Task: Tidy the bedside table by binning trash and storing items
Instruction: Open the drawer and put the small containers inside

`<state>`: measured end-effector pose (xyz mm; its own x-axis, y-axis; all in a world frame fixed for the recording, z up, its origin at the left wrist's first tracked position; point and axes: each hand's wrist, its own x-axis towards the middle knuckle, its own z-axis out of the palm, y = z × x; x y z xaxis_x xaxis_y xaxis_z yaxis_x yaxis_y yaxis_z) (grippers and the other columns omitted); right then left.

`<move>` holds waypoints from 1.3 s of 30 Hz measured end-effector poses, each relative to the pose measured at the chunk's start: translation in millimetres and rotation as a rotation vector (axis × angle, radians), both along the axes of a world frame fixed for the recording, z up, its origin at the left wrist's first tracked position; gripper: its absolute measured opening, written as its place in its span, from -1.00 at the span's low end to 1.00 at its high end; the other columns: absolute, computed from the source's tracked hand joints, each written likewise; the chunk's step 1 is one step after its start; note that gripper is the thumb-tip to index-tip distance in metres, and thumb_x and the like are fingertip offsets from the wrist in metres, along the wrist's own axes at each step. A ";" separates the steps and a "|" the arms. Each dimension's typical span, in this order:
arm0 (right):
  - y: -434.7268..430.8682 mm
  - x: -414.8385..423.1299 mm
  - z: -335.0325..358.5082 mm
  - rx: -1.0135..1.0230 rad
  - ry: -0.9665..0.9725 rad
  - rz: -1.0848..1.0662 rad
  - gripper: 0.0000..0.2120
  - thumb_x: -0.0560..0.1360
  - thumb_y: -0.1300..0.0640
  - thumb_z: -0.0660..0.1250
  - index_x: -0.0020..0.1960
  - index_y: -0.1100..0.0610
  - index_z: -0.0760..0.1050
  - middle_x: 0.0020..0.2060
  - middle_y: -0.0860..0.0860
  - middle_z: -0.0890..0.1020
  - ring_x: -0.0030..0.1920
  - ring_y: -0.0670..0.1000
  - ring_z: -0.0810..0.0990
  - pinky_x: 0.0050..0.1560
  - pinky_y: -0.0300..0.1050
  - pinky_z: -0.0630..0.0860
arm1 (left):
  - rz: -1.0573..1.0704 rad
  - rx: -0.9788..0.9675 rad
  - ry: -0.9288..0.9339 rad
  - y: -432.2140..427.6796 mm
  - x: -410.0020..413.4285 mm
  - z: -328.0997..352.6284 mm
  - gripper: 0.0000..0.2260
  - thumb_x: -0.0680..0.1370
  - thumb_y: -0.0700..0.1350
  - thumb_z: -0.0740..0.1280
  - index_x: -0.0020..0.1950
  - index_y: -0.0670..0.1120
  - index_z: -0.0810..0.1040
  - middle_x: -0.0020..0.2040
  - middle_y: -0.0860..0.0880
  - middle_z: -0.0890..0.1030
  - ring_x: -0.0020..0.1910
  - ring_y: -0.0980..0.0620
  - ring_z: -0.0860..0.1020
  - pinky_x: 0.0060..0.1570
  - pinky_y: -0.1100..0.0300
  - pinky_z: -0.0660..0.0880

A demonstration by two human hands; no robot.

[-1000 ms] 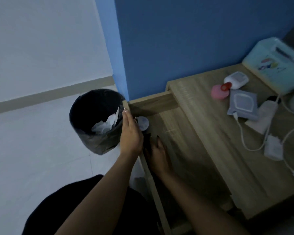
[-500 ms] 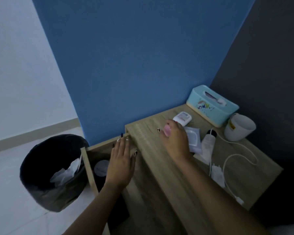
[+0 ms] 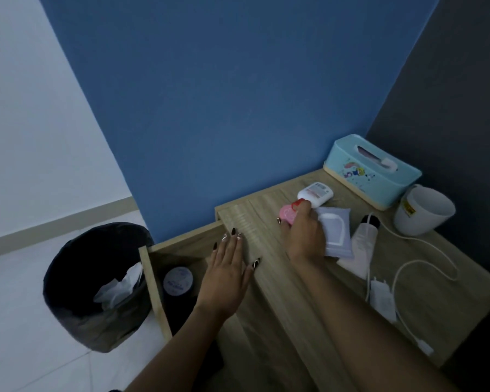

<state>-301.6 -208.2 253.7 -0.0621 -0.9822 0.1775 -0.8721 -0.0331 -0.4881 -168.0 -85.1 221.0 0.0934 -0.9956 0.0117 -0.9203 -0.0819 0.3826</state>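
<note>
Bin (image 3: pixel 96 281), left of the bench (image 3: pixel 289 278), holds crumpled tissue (image 3: pixel 119 287); open drawer (image 3: pixel 153 278) holds a round tin (image 3: pixel 178 280). Left hand (image 3: pixel 227 275) flat, fingers apart, on the bench edge; right hand (image 3: pixel 306 236) clamped on a pink item (image 3: pixel 287 215) far on the bench.

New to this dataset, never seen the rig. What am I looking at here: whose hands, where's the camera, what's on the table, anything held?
There is no robot. One wide-angle camera on a person's head looks down at their bare hands. The left hand lies flat and open at the edge of the bedside table, above an open drawer that holds a round jar. The right hand is closing on a small pink item; whether it is lifted, I cannot tell. Also on top are a white bottle, a lilac wipes pack, a tube, a charger with cable, a white cup and a teal tissue box. A black bin stands on the floor.
</note>
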 end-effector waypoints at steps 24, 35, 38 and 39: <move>128.9 102.3 -66.6 0.103 -0.224 0.416 -0.57 0.43 -0.02 0.40 0.23 0.00 0.35 0.18 -0.01 0.54 0.16 -0.05 0.54 0.02 -0.22 0.52 | 0.290 -0.085 -0.038 73.7 107.3 -2.7 -0.49 0.62 -0.14 0.00 0.55 -0.24 -0.03 0.57 -0.20 0.01 0.57 -0.09 -0.06 0.48 0.15 -0.17; 107.1 122.7 -149.0 0.274 -0.238 0.363 -0.62 0.44 0.17 0.39 0.22 0.10 0.38 0.19 0.11 0.56 0.22 0.13 0.52 0.16 0.03 0.49 | 0.339 -0.161 0.181 73.8 105.0 -25.5 -0.42 0.58 -0.28 0.06 0.54 -0.22 -0.13 0.58 -0.17 -0.10 0.57 -0.07 -0.12 0.50 0.18 -0.12; 105.7 127.3 -154.1 0.289 -0.222 0.376 -0.57 0.46 0.16 0.38 0.29 0.11 0.37 0.25 0.13 0.54 0.25 0.13 0.51 0.20 0.09 0.49 | 0.335 -0.179 0.168 74.5 107.5 -30.6 -0.43 0.57 -0.28 0.06 0.54 -0.24 -0.10 0.57 -0.18 -0.08 0.57 -0.08 -0.11 0.52 0.14 -0.08; 104.7 127.7 -155.6 0.292 -0.228 0.378 -0.56 0.46 0.15 0.37 0.31 0.12 0.36 0.26 0.14 0.53 0.26 0.14 0.50 0.22 0.10 0.49 | 0.337 -0.184 0.171 73.7 107.3 -31.0 -0.43 0.57 -0.28 0.06 0.54 -0.24 -0.10 0.57 -0.18 -0.08 0.57 -0.08 -0.11 0.53 0.14 -0.07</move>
